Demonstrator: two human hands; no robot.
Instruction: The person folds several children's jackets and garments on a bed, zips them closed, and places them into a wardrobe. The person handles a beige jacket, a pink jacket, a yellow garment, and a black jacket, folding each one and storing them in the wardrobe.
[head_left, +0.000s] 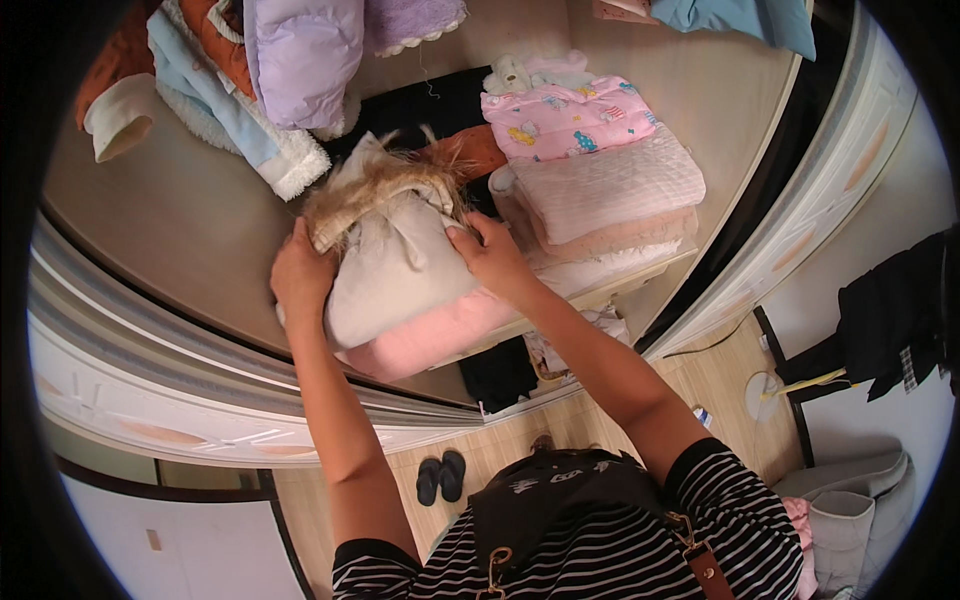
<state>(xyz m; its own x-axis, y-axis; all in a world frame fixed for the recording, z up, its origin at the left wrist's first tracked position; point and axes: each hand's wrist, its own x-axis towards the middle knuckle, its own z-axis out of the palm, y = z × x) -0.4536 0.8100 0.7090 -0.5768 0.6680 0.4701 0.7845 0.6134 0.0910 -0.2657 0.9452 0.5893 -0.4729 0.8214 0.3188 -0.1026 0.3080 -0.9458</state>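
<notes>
A folded cream garment with a brown fur-trimmed hood (409, 251) lies on a pink folded textile (427, 334) in a wardrobe compartment. My left hand (304, 274) grips its left side near the fur, the fingers partly hidden behind it. On the garment's right edge, my right hand (491, 255) presses with the thumb on top and the other fingers partly out of sight. Just right of that hand stands a stack of folded pale pink quilted textiles (615, 184), topped by a pink printed cloth (566, 120) and a small plush item (510, 75).
Above hang a lilac padded jacket (304, 60), a light blue fleece-lined garment (225, 112) and a blue garment (742, 26). Sliding wardrobe doors curve along the left (187, 405) and right (832, 202). Black slippers (441, 478) lie on the floor below.
</notes>
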